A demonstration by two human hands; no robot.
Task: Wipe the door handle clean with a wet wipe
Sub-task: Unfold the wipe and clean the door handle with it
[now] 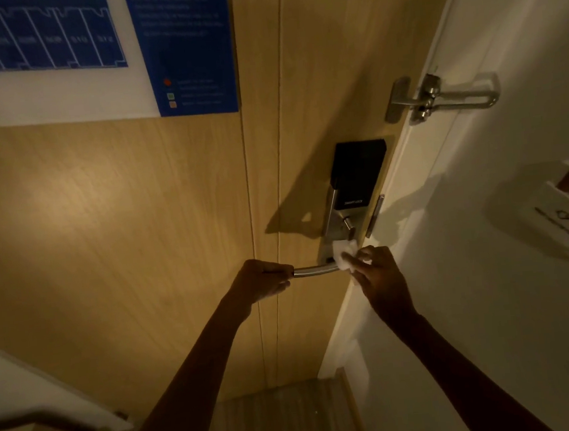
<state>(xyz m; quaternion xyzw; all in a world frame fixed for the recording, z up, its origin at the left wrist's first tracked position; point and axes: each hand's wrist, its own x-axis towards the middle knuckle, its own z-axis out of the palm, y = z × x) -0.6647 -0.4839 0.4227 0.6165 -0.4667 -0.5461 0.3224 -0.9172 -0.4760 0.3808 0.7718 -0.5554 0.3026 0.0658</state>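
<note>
Dim room, wood-grain door point(138, 211) w/ blue evacuation plan point(193, 51), lever handle point(315, 269) gripped at free end by closed left hand point(261, 281), wet wipe point(345, 254) pinched at handle's base by right hand point(381, 275), smart lock point(355, 174) above, swing-bar guard point(445, 98) by white frame point(416, 128).

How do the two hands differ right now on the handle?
The left hand is closed around the free end of the door handle, bare; the right hand presses a white wipe against the handle's base by the lock plate. The left is a fist, while the right has its fingers more extended. Both touch the same handle.
</note>
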